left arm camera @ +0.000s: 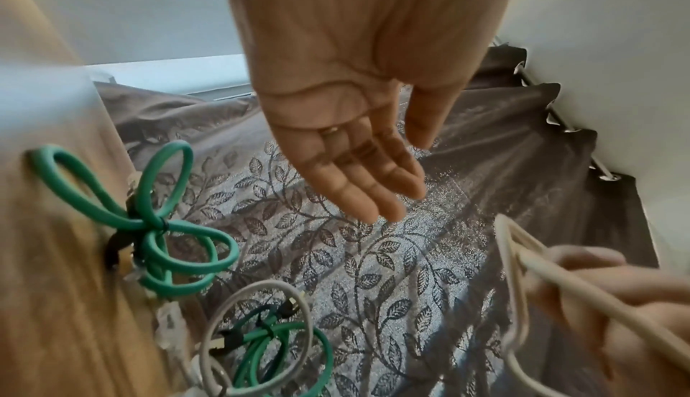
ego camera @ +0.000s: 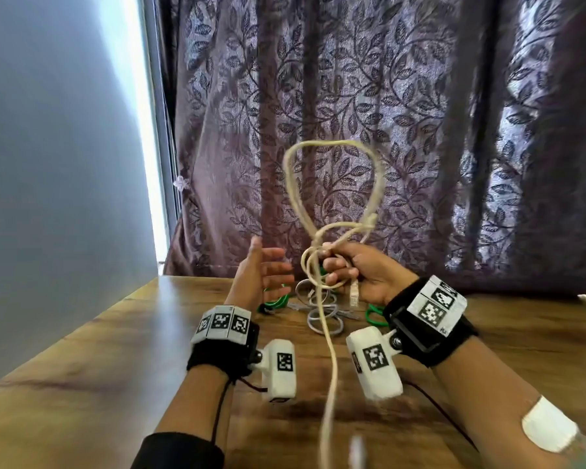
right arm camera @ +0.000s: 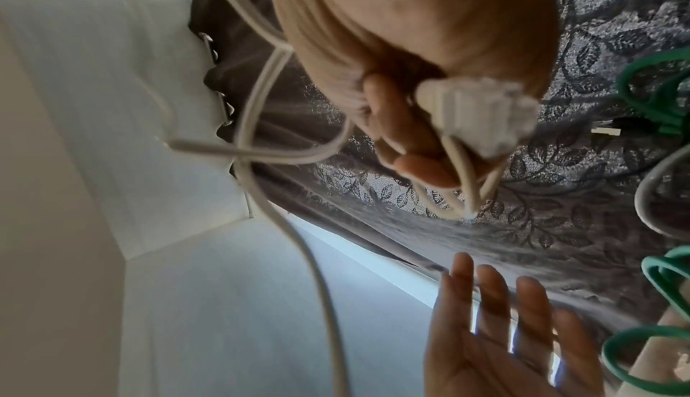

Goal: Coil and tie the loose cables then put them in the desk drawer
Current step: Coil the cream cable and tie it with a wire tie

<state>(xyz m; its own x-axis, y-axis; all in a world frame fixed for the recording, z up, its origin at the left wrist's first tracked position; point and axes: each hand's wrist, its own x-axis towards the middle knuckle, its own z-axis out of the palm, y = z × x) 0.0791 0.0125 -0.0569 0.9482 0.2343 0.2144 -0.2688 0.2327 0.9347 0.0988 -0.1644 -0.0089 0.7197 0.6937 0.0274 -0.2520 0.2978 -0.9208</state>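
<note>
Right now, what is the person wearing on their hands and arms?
Both hands are bare. The left wrist wears a black band with white blocks printed with black square codes, a white camera pod beneath, a thin dark cable trailing, and a black sleeve near the elbow. The right wrist wears the same gear; a white patch sticks on that forearm.

cream cable [ego camera: 332, 211]: looped upright, tail hanging | green coils [left arm camera: 156, 226]: tied, on desk

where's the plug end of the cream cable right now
In the head view the plug hangs just below the right hand, which grips the cream cable above the desk, right of the grey cable.
</note>
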